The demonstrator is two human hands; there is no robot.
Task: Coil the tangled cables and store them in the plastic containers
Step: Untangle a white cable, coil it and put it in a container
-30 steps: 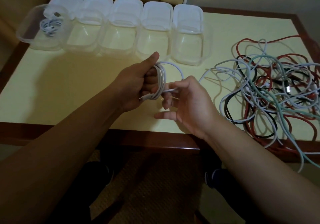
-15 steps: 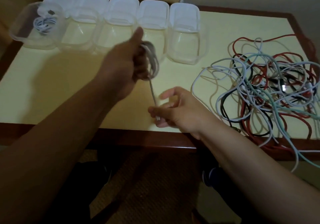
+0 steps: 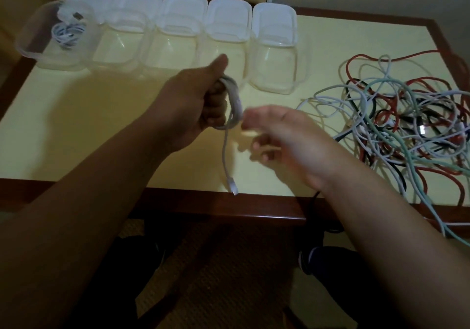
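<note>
Left hand [image 3: 195, 104] grips white cable coil [image 3: 234, 104] mid-table, tail plug [image 3: 233, 188] dangling at near table edge [image 3: 216, 201]; blurred right hand [image 3: 277, 135] beside it, fingers loosely curled, empty; tangle [image 3: 396, 125] right, containers [image 3: 274, 48] rear.

Clear glossy plastic containers [image 3: 274, 71] are standing along the far edge of the smooth, matt cream table [image 3: 76, 125] with its polished dark wood rim, smooth rubbery-coated cables [image 3: 407, 125] lying near the right edge.
</note>
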